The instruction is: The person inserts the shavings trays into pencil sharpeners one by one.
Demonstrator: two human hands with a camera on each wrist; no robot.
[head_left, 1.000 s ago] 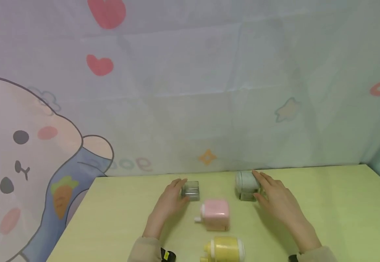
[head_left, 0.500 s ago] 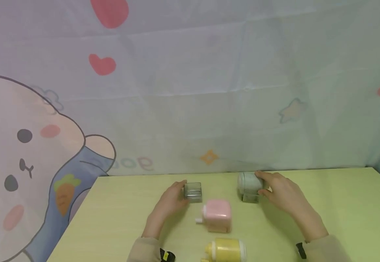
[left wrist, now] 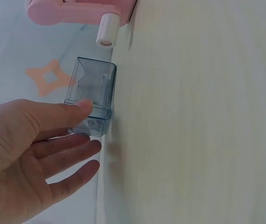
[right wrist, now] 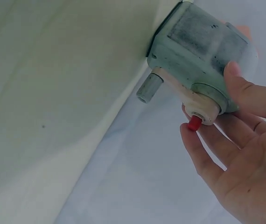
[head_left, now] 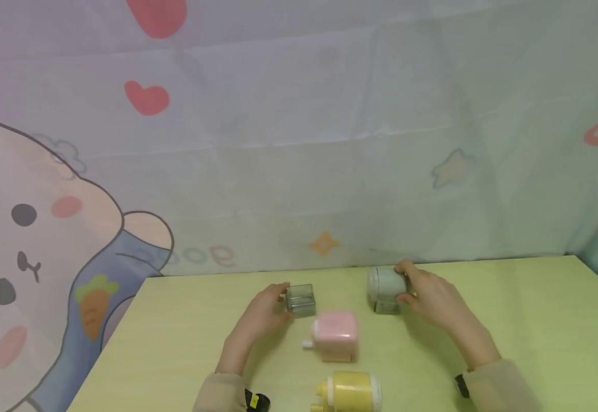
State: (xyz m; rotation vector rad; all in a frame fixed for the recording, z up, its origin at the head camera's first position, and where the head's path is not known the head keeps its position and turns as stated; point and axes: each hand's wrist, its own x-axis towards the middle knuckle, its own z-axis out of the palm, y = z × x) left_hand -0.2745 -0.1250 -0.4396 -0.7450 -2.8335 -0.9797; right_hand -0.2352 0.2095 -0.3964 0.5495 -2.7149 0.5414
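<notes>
My left hand [head_left: 258, 315] pinches a small clear grey plastic box [left wrist: 91, 98], apparently a pencil sharpener's shavings drawer, at its left end. In the left wrist view the thumb lies over the box, and the lower fingers extend free of it. My right hand [head_left: 439, 300] grips a grey-green crank pencil sharpener [right wrist: 203, 51] by its crank end, thumb on the body. A pale crank arm [right wrist: 182, 91] with a grey-green knob shows there, and a fingertip touches a red tip [right wrist: 195, 123] at its hub.
A pink crank sharpener [head_left: 339, 337] stands between the hands, closer to me. Nearer still is a yellow and white sharpener [head_left: 352, 392], cut off by the frame's bottom. A printed cloth [head_left: 299, 171] hangs behind the table's [head_left: 535, 332] far edge.
My right hand's fingers have drawn in around the grey-green sharpener's end. The left hand stays at the clear box, which now sits slightly turned. The head view has shifted a little.
</notes>
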